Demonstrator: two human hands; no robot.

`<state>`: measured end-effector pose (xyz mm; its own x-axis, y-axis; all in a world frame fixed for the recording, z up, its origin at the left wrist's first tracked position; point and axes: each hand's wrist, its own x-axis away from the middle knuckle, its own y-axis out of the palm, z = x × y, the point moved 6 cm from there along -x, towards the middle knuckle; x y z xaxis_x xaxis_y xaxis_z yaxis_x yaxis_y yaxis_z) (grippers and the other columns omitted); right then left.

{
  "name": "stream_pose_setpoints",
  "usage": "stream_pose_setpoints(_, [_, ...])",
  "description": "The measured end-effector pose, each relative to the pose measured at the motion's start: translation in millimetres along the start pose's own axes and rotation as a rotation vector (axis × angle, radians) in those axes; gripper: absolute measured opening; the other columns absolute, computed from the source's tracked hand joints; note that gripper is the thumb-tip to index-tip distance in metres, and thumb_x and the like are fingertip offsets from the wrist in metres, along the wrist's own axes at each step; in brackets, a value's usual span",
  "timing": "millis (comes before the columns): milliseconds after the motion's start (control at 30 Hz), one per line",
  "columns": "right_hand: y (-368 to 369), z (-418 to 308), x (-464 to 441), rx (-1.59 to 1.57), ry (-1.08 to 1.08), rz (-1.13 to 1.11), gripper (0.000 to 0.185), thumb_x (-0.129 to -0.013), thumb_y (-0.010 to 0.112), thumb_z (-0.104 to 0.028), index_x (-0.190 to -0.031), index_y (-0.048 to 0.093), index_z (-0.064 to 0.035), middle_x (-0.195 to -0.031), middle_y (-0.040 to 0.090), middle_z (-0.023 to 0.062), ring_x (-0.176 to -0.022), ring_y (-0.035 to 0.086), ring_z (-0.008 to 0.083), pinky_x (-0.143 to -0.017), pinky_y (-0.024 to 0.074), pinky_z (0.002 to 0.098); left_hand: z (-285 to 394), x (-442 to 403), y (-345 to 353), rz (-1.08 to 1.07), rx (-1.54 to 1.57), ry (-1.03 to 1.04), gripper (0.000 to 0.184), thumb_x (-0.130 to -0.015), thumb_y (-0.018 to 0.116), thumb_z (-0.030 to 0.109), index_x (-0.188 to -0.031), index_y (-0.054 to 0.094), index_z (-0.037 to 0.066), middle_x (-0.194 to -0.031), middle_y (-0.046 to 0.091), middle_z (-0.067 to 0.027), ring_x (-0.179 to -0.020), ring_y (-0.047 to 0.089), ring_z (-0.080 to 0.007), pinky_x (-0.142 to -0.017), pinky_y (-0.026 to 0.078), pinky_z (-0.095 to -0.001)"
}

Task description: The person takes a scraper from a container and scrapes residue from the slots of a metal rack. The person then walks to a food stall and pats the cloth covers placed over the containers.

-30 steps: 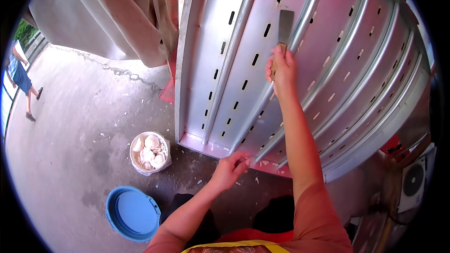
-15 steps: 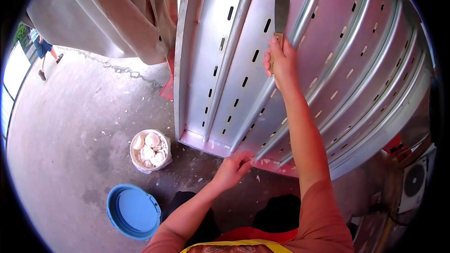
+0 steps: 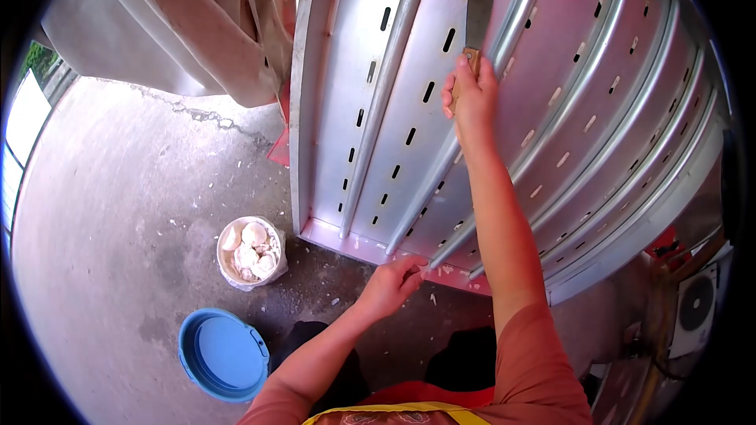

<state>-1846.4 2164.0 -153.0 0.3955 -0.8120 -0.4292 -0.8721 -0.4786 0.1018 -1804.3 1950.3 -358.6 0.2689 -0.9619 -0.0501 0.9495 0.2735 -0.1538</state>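
My right hand (image 3: 472,102) grips the wooden handle of a putty knife (image 3: 478,20), its metal blade pointing up over a large slotted metal panel (image 3: 417,110). The blade lies close to the panel's surface, beside one of the rounded ribs; whether it touches cannot be told. Down at the panel's lower edge is my left hand (image 3: 390,287), fingers closed in a pinch beside the end of a rib. Whatever is between those fingertips is too small to make out. Pale scraps cling along the lower lip nearby.
A lined bucket (image 3: 224,266) holding whitish lumps stands on the concrete floor (image 3: 118,267), left of the panel. Nearer me is a blue basin (image 3: 189,366). Draped cloth (image 3: 173,31) hangs at upper left. A fan unit (image 3: 695,303) sits at far right.
My right hand and the putty knife have shifted slightly, the blade tilting a little to the right and upward. My left hand stays nearly still. A person walking at far left has left the view.
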Motion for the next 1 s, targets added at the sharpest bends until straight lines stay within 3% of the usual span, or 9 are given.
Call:
stream_pose_setpoints(67, [-4.2,-5.7,-0.1,-0.057,-0.119,0.068,0.016,-0.098,0.046,-0.021,-0.098,0.044,-0.005,-0.06,0.047,0.0013,-0.042,0.044,0.0087,-0.035,0.0329,0.0252,0.4,-0.5,-2.3,0.005,-0.012,0.013,0.023,-0.091,0.059,0.012,-0.111,0.058,0.0,-0.076,0.063,-0.0067,-0.067,0.06,-0.0117,-0.065,0.049,-0.0269])
stream_pose_setpoints(167, [-0.6,-9.2,10.8,-0.011,-0.169,-0.006,0.015,-0.098,0.045,-0.02,-0.099,0.044,-0.0049,-0.06,0.047,0.0016,-0.042,0.044,0.0088,-0.035,0.0328,0.0253,1.4,0.0,-2.6,0.003,-0.028,0.021,0.023,-0.091,0.06,0.012,-0.11,0.058,0.0,-0.076,0.064,-0.0071,-0.067,0.061,-0.0123,-0.065,0.049,-0.0272])
stream_pose_setpoints(300, [-2.5,10.8,-1.4,0.074,0.04,-0.017,0.014,-0.098,0.046,-0.02,-0.099,0.045,-0.0066,-0.069,0.048,0.0038,-0.049,0.046,0.0106,-0.038,0.0328,0.0253,2.1,-1.7,0.9,0.006,-0.035,0.059,0.022,-0.09,0.06,0.012,-0.109,0.058,0.0,-0.076,0.064,-0.0076,-0.067,0.062,-0.0132,-0.064,0.049,-0.0277])
stream_pose_setpoints(467, [7.1,-40.9,-14.0,-0.064,-0.09,0.011,0.01,-0.096,0.048,-0.016,-0.098,0.045,-0.0063,-0.071,0.049,0.0046,-0.049,0.046,0.0108,-0.037,0.0321,0.0254,2.4,0.9,-0.9,0.015,-0.068,0.08,0.022,-0.09,0.06,0.012,-0.109,0.058,0.001,-0.077,0.064,-0.0079,-0.067,0.062,-0.0137,-0.064,0.049,-0.0281])
stream_pose_setpoints(800, [0.1,-10.4,-7.0,0.2,0.05,-0.008,0.015,-0.094,0.048,-0.014,-0.105,0.045,-0.0047,-0.07,0.047,0.0032,-0.046,0.043,0.0092,-0.037,0.0314,0.0242,8.2,6.6,-2.3,0.022,-0.067,0.073,0.021,-0.09,0.06,0.012,-0.107,0.058,0.001,-0.075,0.064,-0.0079,-0.066,0.062,-0.0145,-0.064,0.049,-0.0285])
stream_pose_setpoints(900, [-4.9,-21.1,-0.4,0.201,-0.136,0.083,0.015,-0.094,0.048,-0.014,-0.105,0.045,-0.005,-0.071,0.048,0.0026,-0.046,0.043,0.0088,-0.037,0.0312,0.0242,12.0,3.6,-6.2,0.041,-0.086,0.109,0.02,-0.09,0.06,0.012,-0.107,0.058,0.001,-0.074,0.063,-0.0081,-0.065,0.062,-0.0145,-0.064,0.049,-0.0286])
stream_pose_setpoints(1000, [-6.3,-14.1,1.7,0.195,0.095,0.011,0.013,-0.094,0.05,-0.014,-0.103,0.046,-0.005,-0.07,0.048,0.002,-0.052,0.046,0.0097,-0.048,0.0408,0.0238,8.9,8.2,-0.8,0.039,-0.085,0.13,0.02,-0.09,0.06,0.012,-0.107,0.058,0.0,-0.073,0.063,-0.0083,-0.065,0.061,-0.0145,-0.063,0.049,-0.0286])
